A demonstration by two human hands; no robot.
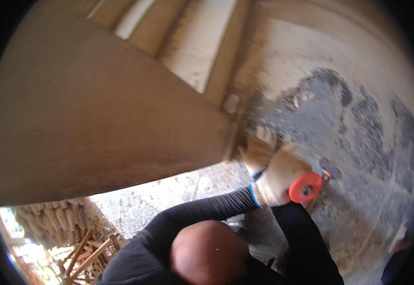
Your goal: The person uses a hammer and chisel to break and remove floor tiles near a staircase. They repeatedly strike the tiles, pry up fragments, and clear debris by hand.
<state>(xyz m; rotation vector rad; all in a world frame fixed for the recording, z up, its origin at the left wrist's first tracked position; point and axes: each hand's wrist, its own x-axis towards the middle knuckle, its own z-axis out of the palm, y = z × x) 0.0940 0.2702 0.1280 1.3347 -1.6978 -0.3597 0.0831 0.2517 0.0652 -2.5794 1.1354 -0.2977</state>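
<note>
A large brown wooden panel (pixel 97 114) fills the left and ends in a narrow corner near my hands. My left hand (pixel 283 173), in a pale work glove with a blue cuff, crosses over my right forearm. It appears closed on a round red reel (pixel 307 187) with a dark hub, which sticks out on the glove's right side. My right hand (pixel 256 154), also gloved, is beyond the left one at the panel's corner. Blur and the left glove hide much of it, so its grip is unclear. Both forearms wear black sleeves.
Wooden slats (pixel 157 26) stretch away behind the panel. Rough grey floor (pixel 330 128) with dark patches lies at right. Stacked wood pieces (pixel 55 221) and loose sticks (pixel 90 259) are at lower left. Part of another person (pixel 399 245) shows at the lower right edge.
</note>
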